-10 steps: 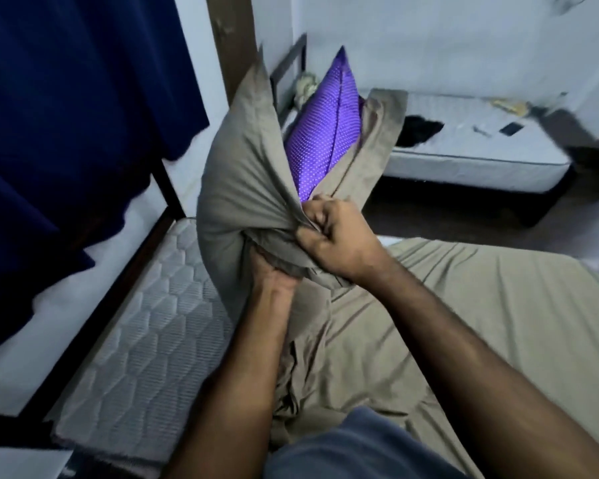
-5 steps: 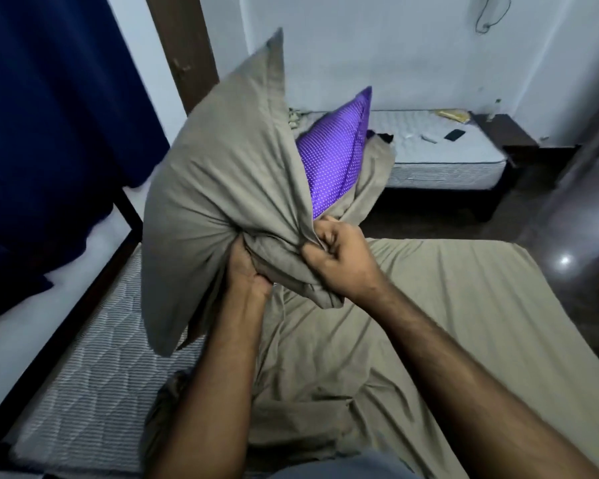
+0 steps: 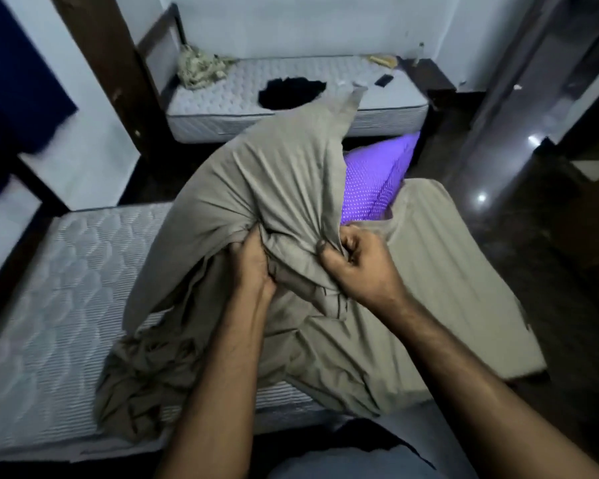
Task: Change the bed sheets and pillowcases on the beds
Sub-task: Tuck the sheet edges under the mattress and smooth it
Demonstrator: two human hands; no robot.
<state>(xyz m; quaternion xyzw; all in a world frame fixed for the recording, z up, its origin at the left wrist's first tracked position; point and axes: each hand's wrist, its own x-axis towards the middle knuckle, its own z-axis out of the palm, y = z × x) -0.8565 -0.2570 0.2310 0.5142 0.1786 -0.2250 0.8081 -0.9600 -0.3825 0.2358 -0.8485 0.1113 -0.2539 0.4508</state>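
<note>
Gripping taupe pillowcase (image 3: 270,188) w/ both hands, held up over near bed.

Bulging upward in front of person, matte grey-beige cloth, creased w/ folds fanning out from gathered lower edge; top corner pointing up-right toward far bed. Showing purple white-dotted pillow (image 3: 377,181) poking out at right side of case. Left hand (image 3: 253,267) clutching bunched fabric from below, fingers curled into folds; right hand (image 3: 357,261) fisting fabric just beside it, fingers curled tight round a pinch of cloth. Hanging down from case: rumpled same-colour sheet (image 3: 377,340), spreading over right part of bare quilted mattress (image 3: 49,288). Lying beyond: second bare mattress (image 3: 222,98) by wall, carrying crumpled patterned cloth (image 3: 198,69) & dark garment (image 3: 291,91).
</note>
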